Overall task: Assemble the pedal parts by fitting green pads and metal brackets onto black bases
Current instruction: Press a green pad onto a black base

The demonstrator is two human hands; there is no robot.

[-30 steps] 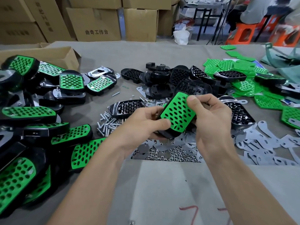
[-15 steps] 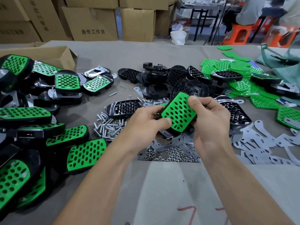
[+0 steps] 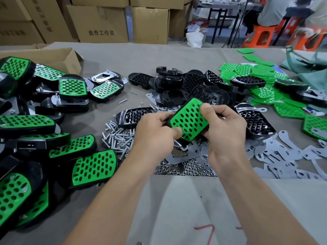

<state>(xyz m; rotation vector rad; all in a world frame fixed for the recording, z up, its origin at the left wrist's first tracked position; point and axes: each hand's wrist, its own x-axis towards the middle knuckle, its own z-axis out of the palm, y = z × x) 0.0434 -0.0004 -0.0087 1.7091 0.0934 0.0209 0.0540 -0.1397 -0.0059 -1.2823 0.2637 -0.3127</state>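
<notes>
Well, left to right; finished pedals (image 3: 93,167) heaped along left side, near to far, green on black, some with silver hardware showing; looks like a fair batch already done; cardboard box (image 3: 53,57) behind heap at far left; screws (image 3: 118,138) in loose pile left of centre; one bare base (image 3: 134,115) just beyond screws, studs up; left hand (image 3: 155,131) grasping near-left end of part in work, thumb pressed on top, fingers curled under; green pad (image 3: 190,121) held off table at centre, tilted, lying on black base (image 3: 168,122); only thin dark rim of that base visible at pad's left edge; stud seating in holes: cannot tell; right hand (image 3: 224,131) gripping far-right end, thumb on pad corner, fingers wrapped beneath; judged step: pressing pad home on base; no bracket or fasteners seen on this unit; nuts (image 3: 185,169) in pile on near side of hands; stack of unpadded bases (image 3: 194,82) on far side of hands; metal brackets (image 3: 283,152) spread flat at near right; loose pads (image 3: 247,69) scattered at far right, several bases mixed in; plenty of stock left in every pile, so task likely midway at best; many units to go
</notes>
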